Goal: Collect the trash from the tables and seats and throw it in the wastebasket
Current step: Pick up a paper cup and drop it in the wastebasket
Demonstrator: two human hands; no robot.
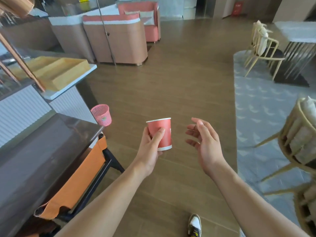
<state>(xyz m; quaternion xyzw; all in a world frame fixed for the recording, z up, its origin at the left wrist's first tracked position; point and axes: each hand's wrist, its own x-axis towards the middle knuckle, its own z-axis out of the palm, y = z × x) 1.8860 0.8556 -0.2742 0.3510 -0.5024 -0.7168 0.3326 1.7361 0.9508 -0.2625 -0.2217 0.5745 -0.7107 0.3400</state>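
Fingers of the left hand [150, 149] curl round a red paper cup [162, 132], with the thumb pressed across its near side and the other fingertips wrapped under its white base. The cup is held upright in the air above the wooden floor [171, 74], its white rim on top and its open mouth facing up. To the right of it, the right hand [205, 144] hovers apart from the cup with the palm turned left; its fingers [191, 132] are spread and loosely bent and hold nothing. Left of the cup and a little farther away, a pink mesh wastebasket [101, 115] stands on the floor, just beyond the far corner of a dark table [42, 151]. An orange chair with a black frame [82, 178] is tucked against that table's near right edge. Farther left, a pale wooden tray [56, 71] sits on a white counter. Pink booth seats [118, 38] stand at the far end of the room. On the right, a grey patterned rug [253, 108] carries gold-framed chairs [301, 134] and a marble-topped table [297, 31]. One shoe [195, 224] shows at the bottom edge.
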